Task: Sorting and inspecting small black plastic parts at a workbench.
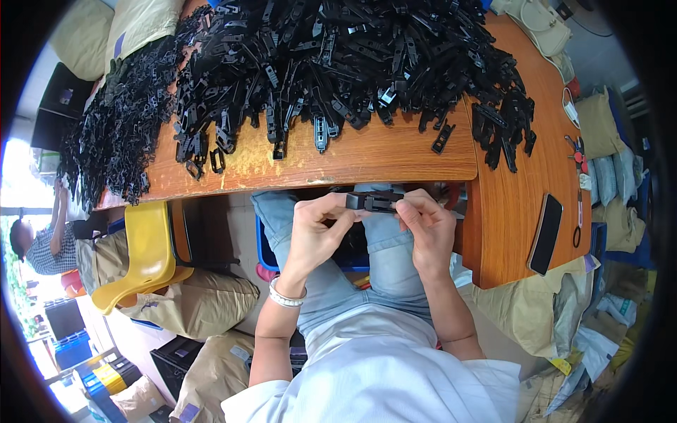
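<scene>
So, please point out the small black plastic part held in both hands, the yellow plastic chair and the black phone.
small black plastic part [374,201], head view, its middle.
yellow plastic chair [147,243], head view, backrest.
black phone [546,233], head view, screen middle.

Dark phone [545,233], screen off, lies on the worktop [508,211] right end. Tan sacks [201,303] sit on the floor below left, one with a purple label [149,306]. Yellow tag [562,365] on the bags lower right.
</scene>
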The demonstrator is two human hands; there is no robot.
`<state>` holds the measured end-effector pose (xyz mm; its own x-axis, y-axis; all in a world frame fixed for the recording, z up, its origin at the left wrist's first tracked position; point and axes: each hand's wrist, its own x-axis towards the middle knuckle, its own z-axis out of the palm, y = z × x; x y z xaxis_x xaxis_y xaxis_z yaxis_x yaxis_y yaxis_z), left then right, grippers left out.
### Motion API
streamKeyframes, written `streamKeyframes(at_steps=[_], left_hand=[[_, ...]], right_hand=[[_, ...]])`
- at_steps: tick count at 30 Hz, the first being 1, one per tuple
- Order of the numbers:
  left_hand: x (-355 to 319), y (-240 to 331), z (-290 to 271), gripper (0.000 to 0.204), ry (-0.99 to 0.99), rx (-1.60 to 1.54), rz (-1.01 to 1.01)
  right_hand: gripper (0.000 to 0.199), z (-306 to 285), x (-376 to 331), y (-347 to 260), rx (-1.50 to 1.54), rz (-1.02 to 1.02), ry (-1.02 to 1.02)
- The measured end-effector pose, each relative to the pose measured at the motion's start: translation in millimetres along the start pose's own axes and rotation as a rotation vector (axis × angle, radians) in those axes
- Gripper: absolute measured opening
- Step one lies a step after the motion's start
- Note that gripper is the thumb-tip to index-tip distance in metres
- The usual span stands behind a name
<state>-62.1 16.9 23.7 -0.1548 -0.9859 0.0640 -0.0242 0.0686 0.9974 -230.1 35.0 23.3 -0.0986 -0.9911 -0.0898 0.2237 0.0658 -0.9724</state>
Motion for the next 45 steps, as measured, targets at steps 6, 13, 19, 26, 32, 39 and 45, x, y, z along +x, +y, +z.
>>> streamKeyframes(at_steps=[6,13,19,26,32,39,45], left_hand=[[2,8,10,0.012,-0.052,-0.296,-0.302],[2,0,14,0.017,-0.087,-0.192,-0.166],[17,-10,-1,0.022,-0.295,-0.334,-0.058],[78,-38,-50,0.037,0.077,1.116,0.606],[74,-34,-53,0.036,-0.041,1.082,0.802],[45,-35,-31,0.009,0.078,0.313,0.303],[48,-30,-34,0.019,-0.078,0.171,-0.201]], right_hand=[[0.013,2,-3,8,-0.276,-0.161,-0.099],[0.016,3,1,6,-0.068,-0.026,0.013],[0.018,0,-1,8,-0.002,-0.136,-0.124],[0.018,-10,5,18,0.082,-0.015,-0.052],[0.016,-12,11,30,0.050,0.012,-0.070],[0.015,-11,35,40,-0.139,-0.025,-0.252],[0.019,-1,51,47,-0.273,-0.228,-0.266]])
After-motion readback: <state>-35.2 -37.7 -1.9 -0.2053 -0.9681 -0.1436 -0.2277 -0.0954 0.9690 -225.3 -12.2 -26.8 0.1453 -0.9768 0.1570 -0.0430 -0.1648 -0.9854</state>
